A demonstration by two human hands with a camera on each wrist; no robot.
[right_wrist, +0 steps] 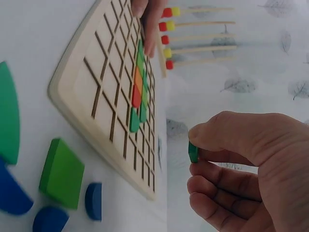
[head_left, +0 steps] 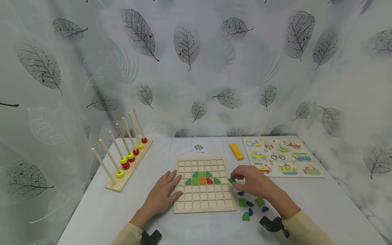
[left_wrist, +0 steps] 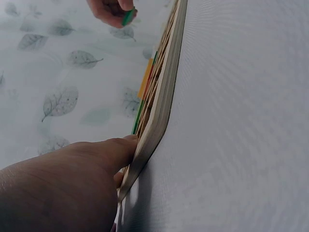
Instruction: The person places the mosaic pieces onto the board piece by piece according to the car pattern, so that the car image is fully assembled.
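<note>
A wooden grid board (head_left: 202, 204) lies on the table, with green, orange and red tiles set in two rows of its squares; one is a red quarter-circle (head_left: 209, 181). My left hand (head_left: 160, 194) rests at the board's left edge, fingers fairly straight, touching its rim. Over the board's right edge, my right hand (head_left: 252, 180) pinches a green tile (right_wrist: 193, 152) between thumb and index finger; it looks like a quarter-circle, though the fingers cover part of it. Below that hand lie loose tiles: green squares (head_left: 242, 202), blue half-rounds (head_left: 265, 209) and a green quarter-circle (head_left: 246, 216).
A peg stand (head_left: 128, 170) with red and yellow beads stands at the left. Behind the board are a small picture card (head_left: 198, 146) and a yellow block (head_left: 236, 151). A vehicle picture puzzle board (head_left: 284, 156) lies at the back right. A leaf-patterned curtain (head_left: 202, 75) hangs behind the table.
</note>
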